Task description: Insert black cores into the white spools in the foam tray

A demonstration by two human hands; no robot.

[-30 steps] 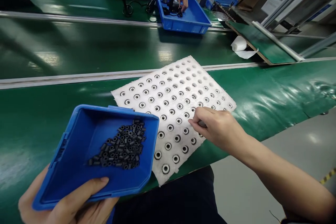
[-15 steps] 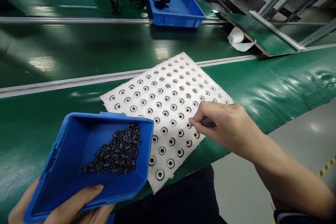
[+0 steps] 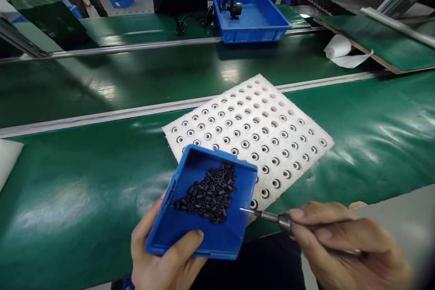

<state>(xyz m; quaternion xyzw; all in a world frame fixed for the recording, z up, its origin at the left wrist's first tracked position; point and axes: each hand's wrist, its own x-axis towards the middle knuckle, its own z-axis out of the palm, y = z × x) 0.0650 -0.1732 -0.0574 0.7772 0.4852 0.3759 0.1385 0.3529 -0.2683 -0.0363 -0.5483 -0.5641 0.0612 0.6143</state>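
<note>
My left hand [image 3: 170,253] grips a small blue bin [image 3: 193,240] by its lower left side, the thumb inside over the rim. Many short black sleeves [image 3: 210,195], each with a hole through it, lie heaped in the bin. In the fingers of my right hand [image 3: 343,240] is a slim pen-like metal tool [image 3: 283,222]. Its thin tip points left, close to the bin's right edge. Behind the bin lies a white foam sheet [image 3: 234,138] with rows of holes. Many holes hold ring-shaped parts; several toward the far corner are bare. The bin hides the sheet's near left part.
Beyond the white rail, a larger blue tray [image 3: 254,34] holds a black device [image 3: 234,7]. A white roll [image 3: 338,47] lies at the right by a green board [image 3: 387,47]. Another white sheet [image 3: 8,156] is at the left edge. People stand across the bench.
My right hand has drawn back from the foam sheet toward me, bringing the tool into sight beside the bin. The bin sits further right and overlaps the sheet's near part. The view has shifted.
</note>
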